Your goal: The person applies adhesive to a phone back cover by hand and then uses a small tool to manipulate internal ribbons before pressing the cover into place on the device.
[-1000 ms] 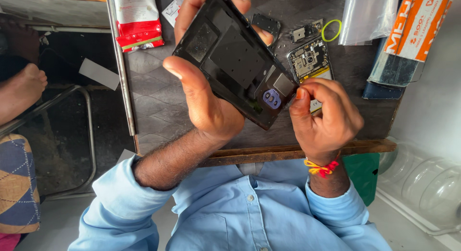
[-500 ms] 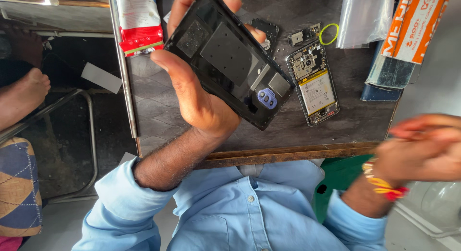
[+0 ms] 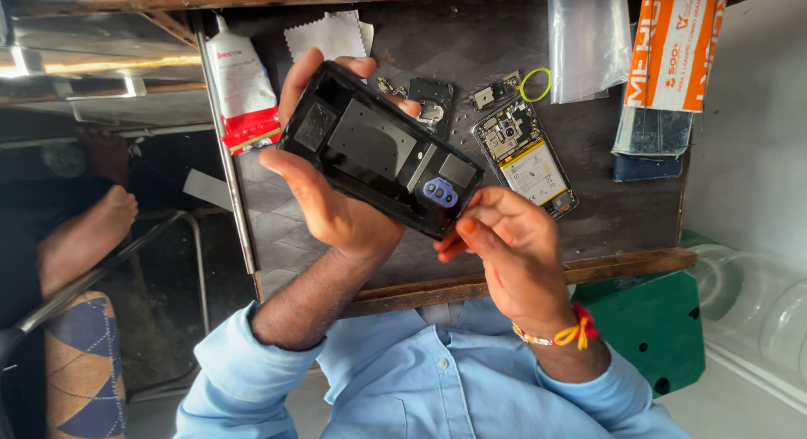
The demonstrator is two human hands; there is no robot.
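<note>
My left hand (image 3: 336,208) has its grip clamped around a black phone back cover (image 3: 382,157), held tilted above the dark desk (image 3: 471,52). My right hand (image 3: 513,246) pinches the cover's near-right corner beside its blue camera piece (image 3: 440,192). An opened phone (image 3: 525,153) lies on the desk just right of it.

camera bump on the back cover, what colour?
Blue-purple camera bump on the black cover; head view.

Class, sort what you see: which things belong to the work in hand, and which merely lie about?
In hand: black phone back cover, left hand, right hand.

Lying about: opened phone body, glue tube, green ring, grey cloth, clear bag.
</note>
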